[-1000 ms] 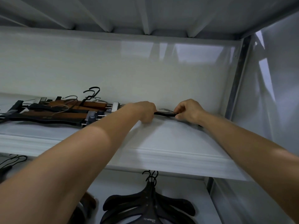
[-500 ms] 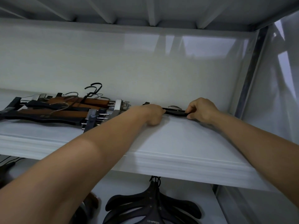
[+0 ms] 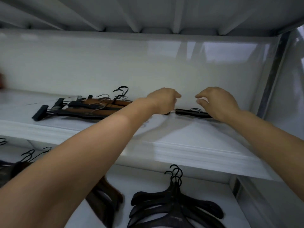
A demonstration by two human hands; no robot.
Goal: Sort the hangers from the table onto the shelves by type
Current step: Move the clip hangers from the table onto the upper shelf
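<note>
On a white upper shelf (image 3: pixel 181 139), a black clip hanger (image 3: pixel 192 112) lies flat beside a pile of clip hangers (image 3: pixel 85 109); the left hand (image 3: pixel 162 100) and right hand (image 3: pixel 217 102) hover just above it, fingers loosely curled, gripping nothing.

Here we are, looking into a storage rack: white shelves (image 3: pixel 181 145) stacked one over another, a grey metal post (image 3: pixel 269 86) at the right corner, ribs (image 3: pixel 131 22) of the next level overhead. Clip hangers (image 3: pixel 85 109) heaped up top, black coat hangers (image 3: pixel 172 203) below. A closet or stockroom, can't tell which.
</note>
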